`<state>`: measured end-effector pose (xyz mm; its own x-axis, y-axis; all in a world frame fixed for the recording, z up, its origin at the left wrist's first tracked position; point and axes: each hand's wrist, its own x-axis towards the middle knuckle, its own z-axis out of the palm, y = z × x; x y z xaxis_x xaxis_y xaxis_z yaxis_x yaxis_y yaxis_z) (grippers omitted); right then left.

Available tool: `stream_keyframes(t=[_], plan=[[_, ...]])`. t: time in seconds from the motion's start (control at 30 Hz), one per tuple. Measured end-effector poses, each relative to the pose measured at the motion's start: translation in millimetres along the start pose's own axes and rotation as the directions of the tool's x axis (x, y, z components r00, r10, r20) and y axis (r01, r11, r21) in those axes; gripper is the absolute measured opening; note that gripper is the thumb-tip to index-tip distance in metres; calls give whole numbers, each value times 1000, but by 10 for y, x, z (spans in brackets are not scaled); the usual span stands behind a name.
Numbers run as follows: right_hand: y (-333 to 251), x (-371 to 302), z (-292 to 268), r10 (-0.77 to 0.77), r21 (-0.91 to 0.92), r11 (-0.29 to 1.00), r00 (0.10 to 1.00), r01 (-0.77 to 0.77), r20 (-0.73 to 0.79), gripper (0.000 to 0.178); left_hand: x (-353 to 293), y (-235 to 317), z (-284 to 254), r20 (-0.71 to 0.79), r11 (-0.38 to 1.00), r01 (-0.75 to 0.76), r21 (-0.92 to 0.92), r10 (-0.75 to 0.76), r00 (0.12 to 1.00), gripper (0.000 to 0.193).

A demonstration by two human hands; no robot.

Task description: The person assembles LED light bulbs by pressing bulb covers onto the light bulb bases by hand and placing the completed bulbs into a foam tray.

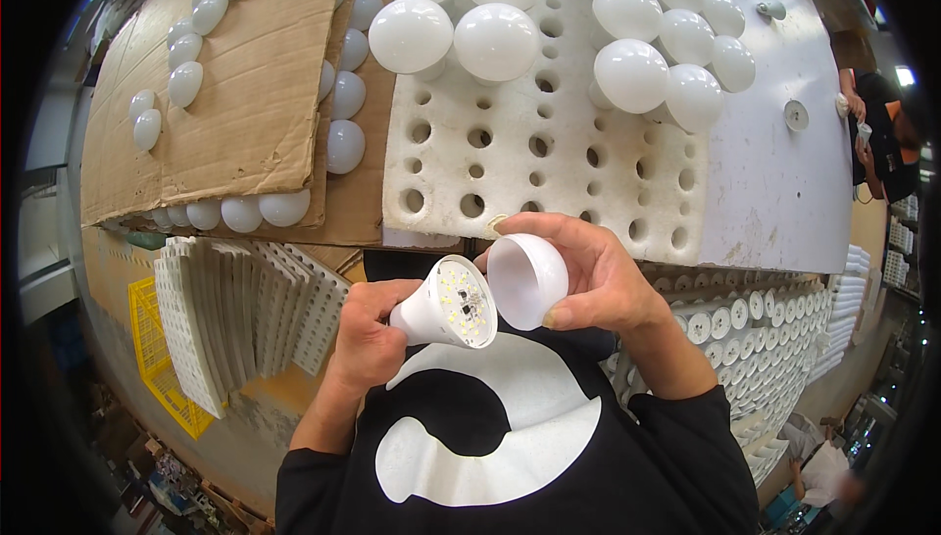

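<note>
My left hand [372,334] is closed around the narrow end of a white LED bulb base [412,317]. Its round board [465,298], dotted with small yellow LEDs, faces right. Between the thumb and fingers of my right hand [608,280] is a white dome bulb cover [534,275], its hollow side turned toward the board. Cover and base are side by side, very close; whether they touch I cannot tell. Just beyond my hands lies a white foam tray [510,158] with rows of holes, and finished-looking white bulbs [496,42] stand in its far part.
Cardboard layers [225,74] with white domes lie at the left. Foam boards [235,310] stand by a yellow crate [157,349]. Trays of bulb bases [755,339] are at the right. A loose base [795,116] sits on the table [774,202]. Another person [887,133] works at far right.
</note>
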<state>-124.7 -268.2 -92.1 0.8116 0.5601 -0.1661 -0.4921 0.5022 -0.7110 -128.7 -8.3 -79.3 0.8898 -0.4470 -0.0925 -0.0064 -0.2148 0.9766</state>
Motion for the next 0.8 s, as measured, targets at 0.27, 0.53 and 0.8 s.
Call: stream_keyframes(t=[0.27,0.53,0.8], plan=[[0,-29,77,63,-244,967,998,-69,-32,75,73,36,73,6,977,97,189,-100,995,13],[20,-5,113,111,-527,844,994,-98,-7,70,4,-77,99,37,953,127,276,-142,989,11],[189,-49,147,113,-568,818,994,-93,0,50,-47,-133,109,162,954,107,281,-157,974,14]])
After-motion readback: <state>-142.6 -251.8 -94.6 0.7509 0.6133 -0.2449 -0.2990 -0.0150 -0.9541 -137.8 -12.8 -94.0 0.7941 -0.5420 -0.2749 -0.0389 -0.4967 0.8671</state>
